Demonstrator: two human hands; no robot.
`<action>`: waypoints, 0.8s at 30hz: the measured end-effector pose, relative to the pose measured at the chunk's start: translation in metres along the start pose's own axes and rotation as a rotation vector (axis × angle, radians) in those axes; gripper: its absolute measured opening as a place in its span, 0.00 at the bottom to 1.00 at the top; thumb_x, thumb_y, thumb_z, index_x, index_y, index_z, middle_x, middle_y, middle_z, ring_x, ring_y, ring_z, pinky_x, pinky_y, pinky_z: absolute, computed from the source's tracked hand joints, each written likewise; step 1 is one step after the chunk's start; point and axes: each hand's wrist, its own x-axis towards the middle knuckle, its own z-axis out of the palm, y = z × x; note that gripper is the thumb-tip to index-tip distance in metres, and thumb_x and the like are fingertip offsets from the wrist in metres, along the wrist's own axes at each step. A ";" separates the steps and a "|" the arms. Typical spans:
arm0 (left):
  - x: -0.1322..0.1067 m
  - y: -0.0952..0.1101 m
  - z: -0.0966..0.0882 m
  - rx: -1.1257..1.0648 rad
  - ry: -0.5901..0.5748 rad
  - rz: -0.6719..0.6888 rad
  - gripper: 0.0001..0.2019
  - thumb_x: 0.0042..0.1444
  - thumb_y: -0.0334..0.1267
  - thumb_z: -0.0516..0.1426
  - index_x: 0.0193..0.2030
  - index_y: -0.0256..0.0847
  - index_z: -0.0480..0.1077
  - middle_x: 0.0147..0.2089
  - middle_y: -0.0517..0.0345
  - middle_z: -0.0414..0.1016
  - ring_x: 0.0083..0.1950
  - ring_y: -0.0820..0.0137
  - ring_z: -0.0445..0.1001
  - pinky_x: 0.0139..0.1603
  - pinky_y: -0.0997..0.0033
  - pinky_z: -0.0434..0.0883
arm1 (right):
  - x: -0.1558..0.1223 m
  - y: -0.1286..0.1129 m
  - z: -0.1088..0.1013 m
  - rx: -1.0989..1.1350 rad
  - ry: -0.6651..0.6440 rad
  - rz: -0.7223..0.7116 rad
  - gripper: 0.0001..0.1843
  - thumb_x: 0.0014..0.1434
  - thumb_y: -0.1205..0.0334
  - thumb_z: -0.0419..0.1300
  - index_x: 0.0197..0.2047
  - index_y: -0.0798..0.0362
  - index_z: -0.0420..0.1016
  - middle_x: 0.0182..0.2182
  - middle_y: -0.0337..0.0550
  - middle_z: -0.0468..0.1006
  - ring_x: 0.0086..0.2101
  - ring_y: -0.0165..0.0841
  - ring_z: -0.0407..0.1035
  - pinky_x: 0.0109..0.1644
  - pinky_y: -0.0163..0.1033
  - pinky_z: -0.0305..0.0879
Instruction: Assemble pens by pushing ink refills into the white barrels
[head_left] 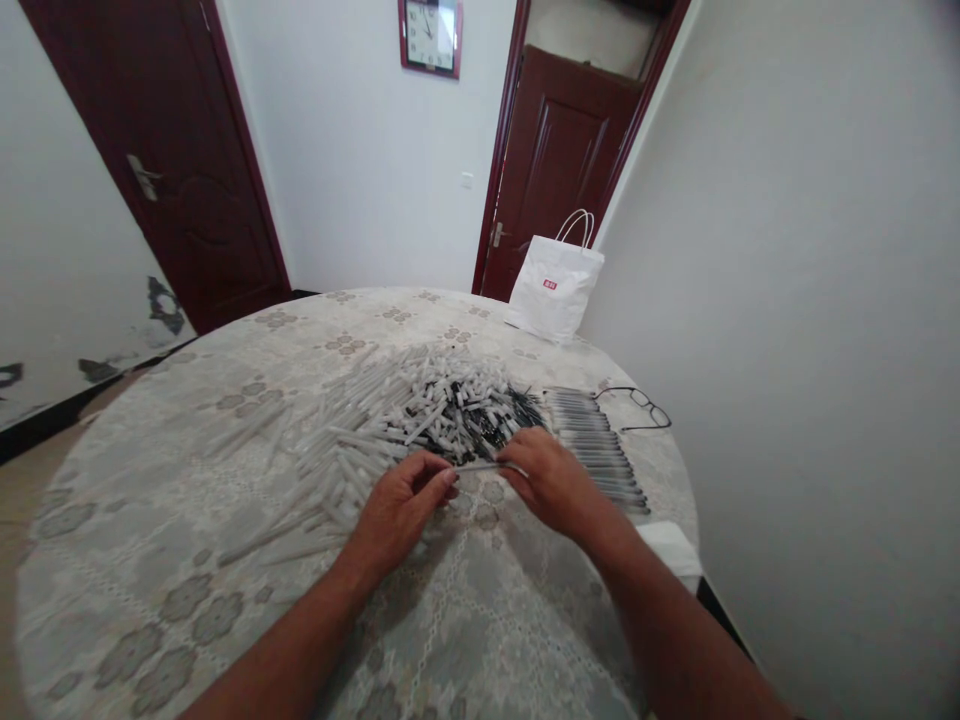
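A thin grey pen (477,467) spans the gap between my two hands, just in front of the heap. My left hand (405,505) pinches one end between thumb and fingers. The other end sits in the closed fingers of my right hand (551,480), which hide its tip. Behind them lies a heap of white pen caps (457,385), with dark thin refills (491,425) showing among them. Many pale translucent pen barrels (337,460) spread out to the left. On the right, pens with dark ends lie side by side in a neat row (596,445).
Black-framed glasses (645,408) lie right of the pen row. A white folded item (667,548) rests at the right table edge. A white paper bag (555,290) stands at the back. Patterned cloth (180,540) covers the round table, close to the right wall.
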 end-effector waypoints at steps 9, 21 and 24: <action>-0.002 0.000 -0.003 0.254 0.046 0.109 0.09 0.60 0.45 0.59 0.35 0.44 0.76 0.31 0.57 0.79 0.34 0.64 0.76 0.37 0.70 0.68 | 0.016 0.158 -0.026 -0.603 -0.218 0.409 0.14 0.70 0.59 0.54 0.49 0.53 0.78 0.45 0.52 0.76 0.49 0.41 0.65 0.52 0.40 0.58; -0.001 -0.009 -0.008 0.491 0.001 0.293 0.07 0.63 0.40 0.57 0.37 0.45 0.75 0.33 0.57 0.77 0.35 0.66 0.75 0.39 0.70 0.66 | 0.028 0.236 0.004 -0.701 -0.296 0.529 0.16 0.71 0.63 0.50 0.50 0.58 0.78 0.46 0.58 0.75 0.50 0.41 0.66 0.49 0.40 0.59; -0.002 -0.010 -0.008 0.513 -0.007 0.317 0.07 0.64 0.40 0.56 0.37 0.44 0.74 0.34 0.57 0.77 0.35 0.67 0.75 0.39 0.70 0.67 | 0.030 0.245 0.008 -0.705 -0.316 0.546 0.16 0.71 0.64 0.49 0.50 0.58 0.77 0.47 0.58 0.74 0.50 0.40 0.67 0.50 0.38 0.60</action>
